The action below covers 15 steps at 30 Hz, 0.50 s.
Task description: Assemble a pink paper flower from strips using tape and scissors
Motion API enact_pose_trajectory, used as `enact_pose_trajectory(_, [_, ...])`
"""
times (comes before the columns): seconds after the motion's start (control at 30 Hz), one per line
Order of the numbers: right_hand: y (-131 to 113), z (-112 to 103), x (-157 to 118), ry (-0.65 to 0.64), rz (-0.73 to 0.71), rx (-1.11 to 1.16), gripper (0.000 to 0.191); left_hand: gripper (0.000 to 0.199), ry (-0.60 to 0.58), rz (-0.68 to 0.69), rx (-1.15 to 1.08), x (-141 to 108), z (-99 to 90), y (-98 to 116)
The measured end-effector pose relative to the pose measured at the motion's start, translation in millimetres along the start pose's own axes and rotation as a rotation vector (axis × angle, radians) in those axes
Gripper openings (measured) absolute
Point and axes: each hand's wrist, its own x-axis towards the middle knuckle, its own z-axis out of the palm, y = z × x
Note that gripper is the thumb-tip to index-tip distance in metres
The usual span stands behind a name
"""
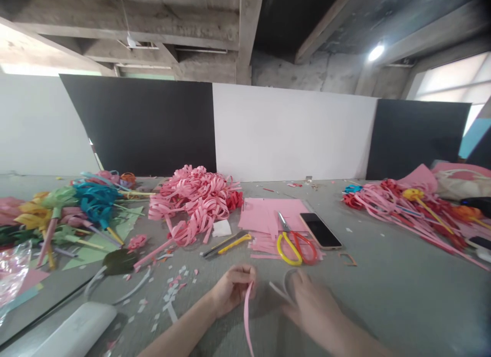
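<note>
Pinched in my left hand (236, 288) is one end of a pink paper strip (247, 316), which hangs down toward the lower edge of the view. My right hand (312, 303), smeared by motion, has its fingers around a roll of tape (288, 281). A pale loose end sticks out from the roll to the left, between my two hands. Just beyond the hands lie scissors (293, 247) with one yellow and one red handle, resting over pink paper strips (263, 244) and pink paper sheets (255, 214).
A black-and-yellow cutter (227, 244) and a phone (321, 230) flank the scissors. Behind is a heap of curled pink strips (197, 201). Colourful paper flowers (95, 198) lie left, more strips (406, 208) right. Paper scraps (172, 290) and a white power bank (79, 329) sit at left.
</note>
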Motion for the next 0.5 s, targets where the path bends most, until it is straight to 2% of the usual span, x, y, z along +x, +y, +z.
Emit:
enact_pose_trajectory(0.07, [-0.6,-1.3,-1.2,-0.029,-0.036,0.019,0.010,0.013,-0.009,-0.011,0.030,-0.3,-0.4,-0.6])
enact_pose_trajectory(0.23, [-10.8,-3.7,-1.0,0.022,-0.212,0.295,0.025,0.011,-0.105,-0.115,0.153,-8.7,8.7,9.4])
enact_pose_trajectory(0.3, [-14.8,-5.1,-1.4,0.034,-0.212,0.318,0.024,0.010,-0.220,-0.230,0.314,-16.2,18.7,23.9])
enact_pose_trajectory(0.4, [-18.4,-6.9,-2.7,0.039,-0.169,0.292,0.018,0.008,-0.394,-0.371,0.649,-31.1,36.9,56.5])
enact_pose_trajectory(0.5, [-20.8,-7.8,-4.9,0.010,-0.191,0.212,0.014,0.011,-0.405,-0.362,0.891,-48.7,50.3,93.1])
